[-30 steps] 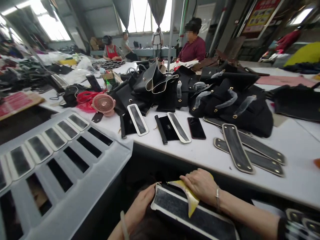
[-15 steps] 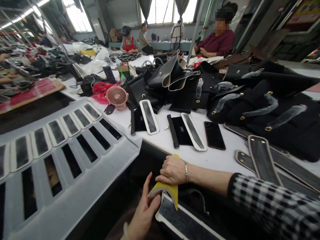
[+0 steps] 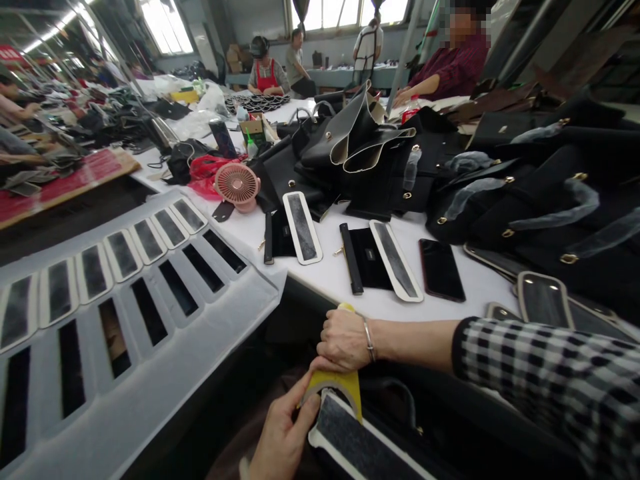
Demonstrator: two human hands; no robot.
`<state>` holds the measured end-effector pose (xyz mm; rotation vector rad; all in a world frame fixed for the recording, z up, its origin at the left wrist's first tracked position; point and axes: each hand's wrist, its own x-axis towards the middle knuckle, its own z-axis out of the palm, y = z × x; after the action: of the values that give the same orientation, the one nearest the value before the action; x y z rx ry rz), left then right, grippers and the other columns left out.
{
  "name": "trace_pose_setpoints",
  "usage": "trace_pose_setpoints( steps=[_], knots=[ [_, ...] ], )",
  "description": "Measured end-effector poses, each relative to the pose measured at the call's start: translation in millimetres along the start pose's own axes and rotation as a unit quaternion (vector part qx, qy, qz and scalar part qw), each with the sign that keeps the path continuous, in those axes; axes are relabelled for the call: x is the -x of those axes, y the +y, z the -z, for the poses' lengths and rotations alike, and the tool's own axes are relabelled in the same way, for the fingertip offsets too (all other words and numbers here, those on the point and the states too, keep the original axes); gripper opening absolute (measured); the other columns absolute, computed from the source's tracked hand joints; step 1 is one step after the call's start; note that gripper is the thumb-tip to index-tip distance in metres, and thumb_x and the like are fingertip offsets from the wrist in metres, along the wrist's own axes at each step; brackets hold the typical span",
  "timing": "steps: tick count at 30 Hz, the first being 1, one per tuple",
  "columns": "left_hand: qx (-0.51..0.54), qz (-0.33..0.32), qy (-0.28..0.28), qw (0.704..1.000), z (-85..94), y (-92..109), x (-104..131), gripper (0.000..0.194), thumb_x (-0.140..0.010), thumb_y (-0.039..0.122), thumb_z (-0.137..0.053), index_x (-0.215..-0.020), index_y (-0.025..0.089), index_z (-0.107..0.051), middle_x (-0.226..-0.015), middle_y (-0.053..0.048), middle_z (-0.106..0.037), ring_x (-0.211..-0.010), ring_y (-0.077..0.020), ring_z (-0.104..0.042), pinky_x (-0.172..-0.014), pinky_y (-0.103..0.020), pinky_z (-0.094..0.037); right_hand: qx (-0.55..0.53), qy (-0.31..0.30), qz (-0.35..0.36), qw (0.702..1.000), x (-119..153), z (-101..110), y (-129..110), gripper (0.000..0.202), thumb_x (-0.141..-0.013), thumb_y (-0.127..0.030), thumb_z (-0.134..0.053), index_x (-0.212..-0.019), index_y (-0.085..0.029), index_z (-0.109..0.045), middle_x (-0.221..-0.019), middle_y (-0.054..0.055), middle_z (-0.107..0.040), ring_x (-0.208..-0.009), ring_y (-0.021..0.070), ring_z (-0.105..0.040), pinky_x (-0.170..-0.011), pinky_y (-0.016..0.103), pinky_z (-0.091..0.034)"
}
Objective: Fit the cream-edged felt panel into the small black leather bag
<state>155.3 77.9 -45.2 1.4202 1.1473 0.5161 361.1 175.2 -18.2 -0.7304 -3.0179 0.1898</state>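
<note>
My right hand [image 3: 341,339] is wrapped round a yellow curved tool [image 3: 345,385] and presses it down over the end of a dark strip with a pale border [image 3: 365,437]. From the left, my left hand [image 3: 290,423] pinches that same end between thumb and fingers. Its index finger reaches up to the tool beside my right hand. Beneath the strip lies black material with a strap [image 3: 400,393], mostly in shadow. Whether the tool's edge touches the strip is hard to tell.
On the left, a grey slotted tray [image 3: 200,353] holds several pale-edged strips. A pink fan [image 3: 237,187], two zipped black pieces, a phone [image 3: 441,270] and a heap of black bags [image 3: 540,193] lie on the white table. People sit and stand farther back.
My left index finger has come in against the tool and my right hand, where it stood apart before. The view has shifted slightly, and the seated person at the right has extended an arm.
</note>
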Motion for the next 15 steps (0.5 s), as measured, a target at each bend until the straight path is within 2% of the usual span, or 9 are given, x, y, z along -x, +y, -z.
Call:
trace_pose_setpoints(
  steps=[4,8,12,15],
  knots=[
    [-0.080,-0.026,-0.005,0.996,4.3,7,0,0.051,-0.093,0.048,-0.046,-0.132,0.017,-0.056,-0.133,-0.010,-0.059,-0.124,-0.0274,-0.054,-0.108,-0.037,-0.040,-0.005,-0.015,-0.011,1.000,1,5,-3,0.053,-0.097,-0.046,-0.035,-0.066,-0.018,-0.067,-0.058,0.007,-0.069,-0.055,0.0193,-0.065,-0.056,0.030,-0.037],
    [-0.148,-0.064,-0.042,0.986,10.8,20,-3,0.049,-0.095,0.043,-0.042,-0.134,0.015,-0.054,-0.134,-0.011,-0.059,-0.125,-0.0253,-0.053,-0.106,-0.031,-0.041,-0.013,-0.029,-0.042,0.999,6,8,-8,0.051,-0.097,-0.042,-0.036,-0.066,-0.017,-0.068,-0.059,0.008,-0.070,-0.056,0.0189,-0.066,-0.056,0.029,-0.036],
    [-0.186,-0.096,-0.074,0.975,14.2,30,-3,0.046,-0.097,0.038,-0.039,-0.137,0.018,-0.050,-0.135,-0.009,-0.058,-0.124,-0.0215,-0.053,-0.105,-0.027,-0.041,-0.023,-0.040,-0.090,0.995,13,9,-19,0.052,-0.097,-0.041,-0.035,-0.065,-0.017,-0.068,-0.060,0.008,-0.070,-0.055,0.0192,-0.066,-0.056,0.029,-0.037],
    [-0.197,-0.099,-0.084,0.972,16.1,33,-3,0.043,-0.098,0.039,-0.038,-0.134,0.021,-0.053,-0.133,-0.008,-0.060,-0.121,-0.0210,-0.056,-0.107,-0.030,-0.039,-0.024,-0.045,-0.141,0.989,20,10,-32,0.058,-0.099,-0.043,-0.028,-0.066,-0.016,-0.068,-0.060,0.010,-0.070,-0.056,0.0213,-0.067,-0.056,0.030,-0.038]
  ],
)
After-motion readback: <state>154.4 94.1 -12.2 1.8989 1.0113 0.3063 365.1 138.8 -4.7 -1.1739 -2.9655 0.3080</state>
